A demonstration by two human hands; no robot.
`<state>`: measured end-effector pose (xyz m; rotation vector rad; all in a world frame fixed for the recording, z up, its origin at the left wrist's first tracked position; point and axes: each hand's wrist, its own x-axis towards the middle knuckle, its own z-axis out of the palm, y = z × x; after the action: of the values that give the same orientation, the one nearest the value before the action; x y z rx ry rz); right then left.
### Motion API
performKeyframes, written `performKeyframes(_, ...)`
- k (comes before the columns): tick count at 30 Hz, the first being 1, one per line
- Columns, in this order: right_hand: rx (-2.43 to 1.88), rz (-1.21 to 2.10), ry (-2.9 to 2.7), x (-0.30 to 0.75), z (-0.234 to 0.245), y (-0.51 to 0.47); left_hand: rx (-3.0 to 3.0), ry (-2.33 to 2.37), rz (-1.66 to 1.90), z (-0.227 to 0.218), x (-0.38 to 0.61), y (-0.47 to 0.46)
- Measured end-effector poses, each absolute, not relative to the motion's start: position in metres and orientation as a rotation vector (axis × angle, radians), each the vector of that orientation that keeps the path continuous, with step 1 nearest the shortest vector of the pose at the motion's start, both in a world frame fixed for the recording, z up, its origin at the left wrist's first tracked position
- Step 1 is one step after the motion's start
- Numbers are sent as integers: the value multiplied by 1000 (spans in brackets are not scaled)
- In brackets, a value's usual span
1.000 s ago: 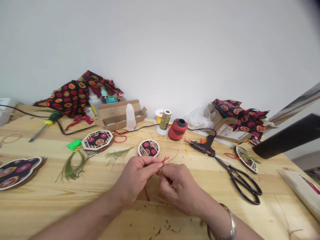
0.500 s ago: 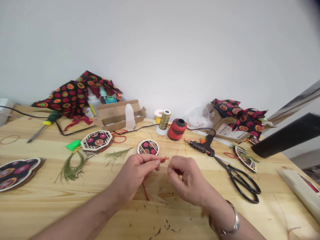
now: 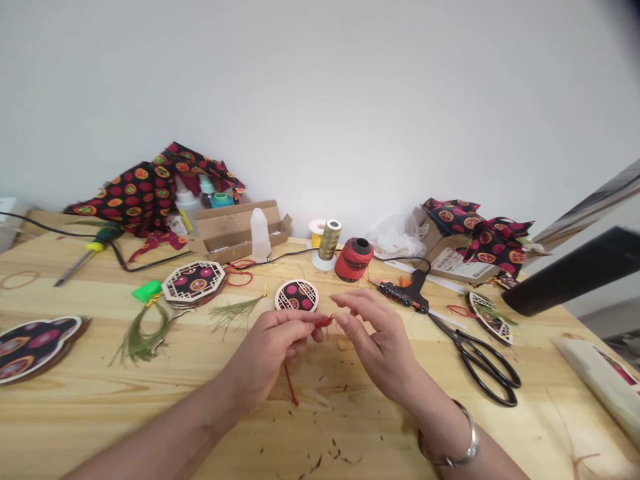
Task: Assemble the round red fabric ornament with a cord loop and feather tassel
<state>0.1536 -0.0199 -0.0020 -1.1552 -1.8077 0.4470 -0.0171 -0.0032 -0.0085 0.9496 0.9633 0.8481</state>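
My left hand (image 3: 273,350) pinches a thin red cord (image 3: 289,377) between thumb and fingers. A short frayed end pokes out past the fingertips to the right, and the lower length hangs down to the tabletop. My right hand (image 3: 377,340) is raised just right of that end, fingers spread, holding nothing. Beyond both hands lies a small round lattice-framed disc (image 3: 297,295) with dark patterned fabric. A small pale wooden piece (image 3: 342,343) lies below my right fingertips.
Around the hands on the pine table (image 3: 75,400) are a stack of octagonal lattice pieces (image 3: 193,283), green feather strands (image 3: 140,340), a red thread spool (image 3: 354,260), a hot glue gun (image 3: 405,295) and black-handled scissors (image 3: 480,363). Fabric scraps and cardboard boxes line the back.
My right hand has let go of the cord and moved right and away, its fingers now spread. My left hand stays nearly still, pinching the cord.
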Motion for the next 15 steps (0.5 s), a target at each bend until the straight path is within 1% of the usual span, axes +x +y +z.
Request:
performKeyframes(4,-1060,430,-1910,149,-5,-22,921,916,862,-9,-16,-5)
performKeyframes(9,-1065,389,-1911,149,-7,-22,902,848,833,-7,-17,-6)
performKeyframes(15,-1165,523,-1816,149,-6,-21,900,842,790,-8,-17,-6)
